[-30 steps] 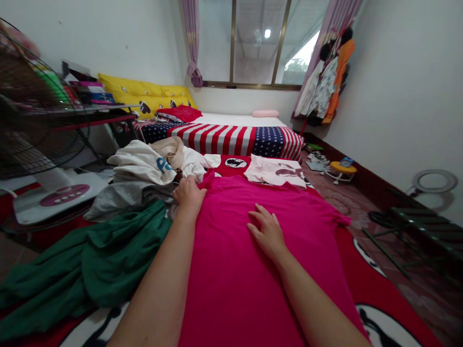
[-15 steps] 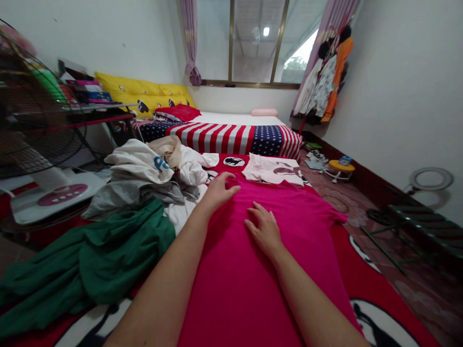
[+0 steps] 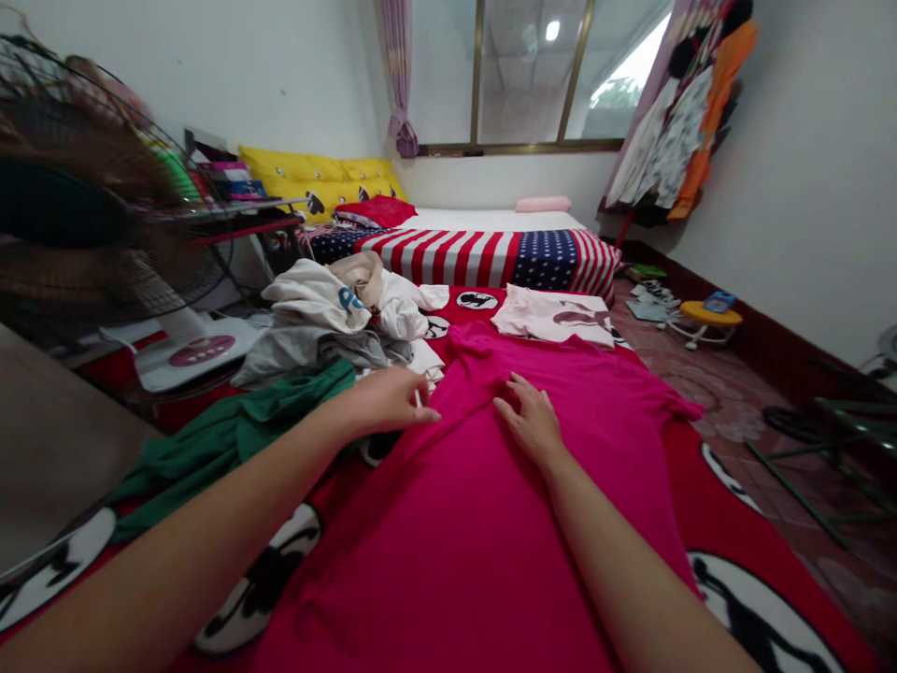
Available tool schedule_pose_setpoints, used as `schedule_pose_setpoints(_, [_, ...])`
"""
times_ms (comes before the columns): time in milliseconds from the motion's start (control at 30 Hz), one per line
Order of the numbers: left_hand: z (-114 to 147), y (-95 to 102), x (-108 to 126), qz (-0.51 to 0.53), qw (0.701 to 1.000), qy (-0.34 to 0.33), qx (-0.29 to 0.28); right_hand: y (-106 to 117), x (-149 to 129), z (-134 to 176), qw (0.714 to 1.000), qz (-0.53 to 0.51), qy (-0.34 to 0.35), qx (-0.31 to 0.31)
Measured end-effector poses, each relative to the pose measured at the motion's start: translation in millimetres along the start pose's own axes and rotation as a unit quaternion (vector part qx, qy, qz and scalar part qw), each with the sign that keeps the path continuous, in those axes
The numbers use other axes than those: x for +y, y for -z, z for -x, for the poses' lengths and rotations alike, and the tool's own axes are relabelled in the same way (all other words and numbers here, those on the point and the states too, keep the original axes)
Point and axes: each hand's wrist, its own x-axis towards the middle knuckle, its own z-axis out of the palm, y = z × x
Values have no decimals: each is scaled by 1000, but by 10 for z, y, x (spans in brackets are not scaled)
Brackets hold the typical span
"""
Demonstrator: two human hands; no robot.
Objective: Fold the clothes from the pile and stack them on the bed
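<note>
A bright pink T-shirt (image 3: 491, 523) lies spread out in front of me, its neck end away from me and one sleeve out to the right. At its left edge, my left hand (image 3: 389, 400) is closed with thumb and fingers bent on the fabric. A crease runs across the cloth from there toward my other hand. My right hand (image 3: 531, 421) rests on the upper middle of the shirt, fingers loosely apart. Beyond the collar lies a pale pink shirt (image 3: 536, 313) with a dark print.
A green garment (image 3: 252, 425) and a heap of white, beige and grey clothes (image 3: 319, 299) lie to the left on the red patterned blanket (image 3: 673, 495). Farther left stands a fan (image 3: 203, 346). A bed (image 3: 448, 254) is at the back; a yellow stool (image 3: 709, 314) stands right.
My left hand has moved left and toward me from the collar area to the shirt's left edge, which now spreads wider. My right hand stays on the shirt. The view has shifted left.
</note>
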Motion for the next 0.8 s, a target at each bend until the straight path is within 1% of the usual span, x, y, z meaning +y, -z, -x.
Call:
schedule_pose_setpoints(67, [371,-79,-7,-42,997,59,-28,-6,12,-8,1000,2,4,1])
schedule_pose_setpoints(167, [849,-260,50,-96,988,106,-65,-14,16,-13,1000,6,2,0])
schedule_pose_setpoints(233, [1081,-386,110,-132,979,134,-75,-17,8,-10,1000,15,1,-4])
schedule_pose_setpoints(300, [1242,-493,155,-153,972,159,-77,-12,-9,-9,1000,30,2,-5])
schedule_pose_setpoints(367, [1345,-562,159,-159,969,175,-76,10,-39,-29,999,49,5,-5])
schedule_pose_setpoints(433, [1412,-588,114,-161,967,183,-79,52,-85,-91,997,73,2,-16])
schedule_pose_setpoints(533, [1485,-555,6,-131,973,180,-59,112,-176,-266,994,96,-45,-32])
schedule_pose_setpoints(600, [1523,-511,-42,-65,984,163,-31,115,-237,-408,992,93,-88,-21])
schedule_pose_setpoints(667, [1550,-466,-47,24,990,139,-4,73,-279,-537,991,74,-114,3])
schedule_pose_setpoints(733, [1563,-427,-11,105,987,117,12,-4,-291,-639,991,48,-122,23])
schedule_pose_setpoints(800, [1560,-390,52,164,981,102,16,-90,-273,-723,993,13,-113,34])
